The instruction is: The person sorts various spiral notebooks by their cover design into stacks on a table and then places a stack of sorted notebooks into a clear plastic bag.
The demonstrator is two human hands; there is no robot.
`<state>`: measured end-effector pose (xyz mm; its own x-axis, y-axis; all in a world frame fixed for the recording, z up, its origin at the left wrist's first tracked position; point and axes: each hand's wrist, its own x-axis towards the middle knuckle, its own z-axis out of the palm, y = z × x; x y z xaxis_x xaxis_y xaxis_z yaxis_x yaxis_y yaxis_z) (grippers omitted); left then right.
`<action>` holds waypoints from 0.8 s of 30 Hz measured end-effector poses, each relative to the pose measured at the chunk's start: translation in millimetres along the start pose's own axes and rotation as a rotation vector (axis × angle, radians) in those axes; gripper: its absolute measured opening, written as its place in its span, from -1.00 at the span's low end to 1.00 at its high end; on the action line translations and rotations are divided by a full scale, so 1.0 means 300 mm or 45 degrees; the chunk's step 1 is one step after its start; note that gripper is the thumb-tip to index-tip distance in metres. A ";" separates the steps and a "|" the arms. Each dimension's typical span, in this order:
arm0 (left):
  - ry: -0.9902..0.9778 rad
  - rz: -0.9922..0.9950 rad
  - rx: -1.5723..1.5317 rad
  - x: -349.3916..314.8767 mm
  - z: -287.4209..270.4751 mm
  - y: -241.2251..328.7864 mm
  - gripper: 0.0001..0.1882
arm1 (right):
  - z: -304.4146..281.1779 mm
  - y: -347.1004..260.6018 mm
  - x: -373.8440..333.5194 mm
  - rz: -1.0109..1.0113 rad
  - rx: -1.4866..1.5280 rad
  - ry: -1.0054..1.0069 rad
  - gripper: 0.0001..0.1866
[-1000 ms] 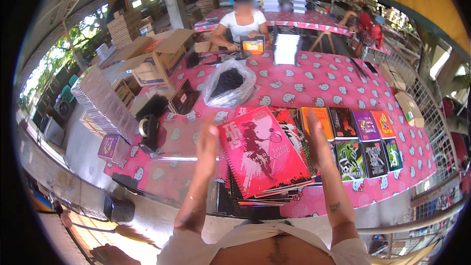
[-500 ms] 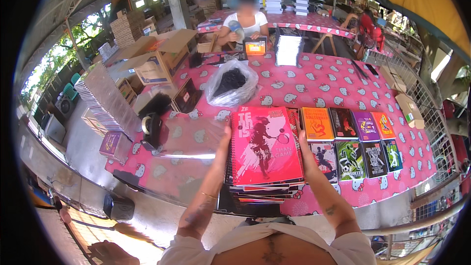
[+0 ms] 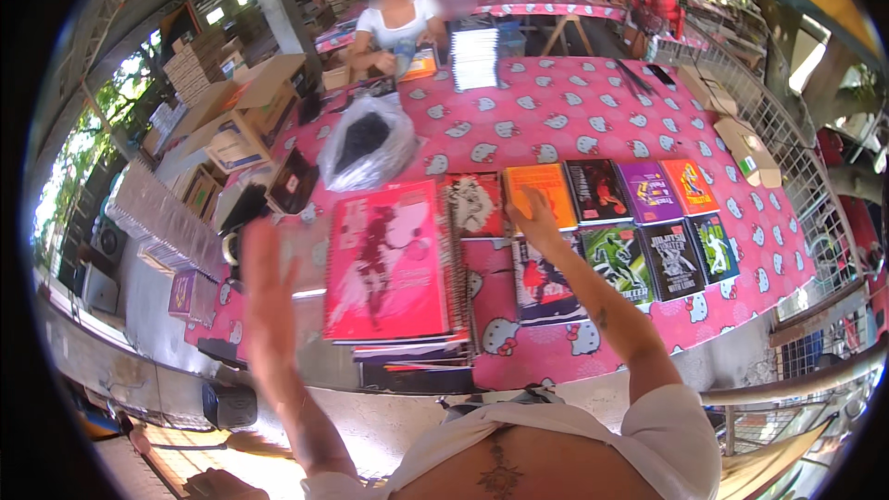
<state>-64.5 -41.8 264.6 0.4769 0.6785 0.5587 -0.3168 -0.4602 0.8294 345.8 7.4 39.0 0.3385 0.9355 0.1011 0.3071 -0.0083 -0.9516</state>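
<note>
A stack of spiral notebooks point(image 3: 394, 264), topped by a pink one with a tennis figure, sits on the table's near side. To its left my left hand point(image 3: 269, 292) is raised, blurred by motion, its fingers stretched out and apart from the stack. Over the near edge of an orange notebook point(image 3: 546, 187) reaches my right hand point(image 3: 535, 218), holding nothing, with fingers apart; whether they touch the cover is unclear. Just left of it lies a red-and-white notebook point(image 3: 475, 206), and nearer me a white-and-purple one point(image 3: 542, 287).
Other notebooks, including a green soccer one point(image 3: 616, 264), lie in two rows on the right. A plastic bag point(image 3: 369, 143) with black contents rests beyond the stack. Cardboard boxes point(image 3: 236, 139) and tall notebook piles point(image 3: 157, 213) stand left. A co-worker point(image 3: 396, 23) handles a notebook across the table.
The notebook stack now lies farther left, and both hands have let go of it. My left hand has lifted away leftward; my right has moved to the orange notebook. The view has shifted.
</note>
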 end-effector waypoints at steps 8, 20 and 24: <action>-0.347 -0.867 -0.381 -0.026 0.788 -0.271 -0.36 | -0.348 0.318 0.119 0.193 -1.257 0.170 -0.22; 0.576 -0.891 1.355 0.291 0.611 -1.335 -0.60 | -0.640 0.371 0.288 0.188 -1.004 0.102 0.08; 0.757 -0.252 1.275 0.408 0.825 -1.142 -0.81 | -0.878 0.472 0.363 0.248 -0.475 0.175 -0.25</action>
<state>305.4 57.0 47.7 -0.0952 0.8267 0.5545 0.6301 -0.3812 0.6765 660.4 15.2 -8.5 0.5293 0.8484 -0.0085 0.5173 -0.3307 -0.7894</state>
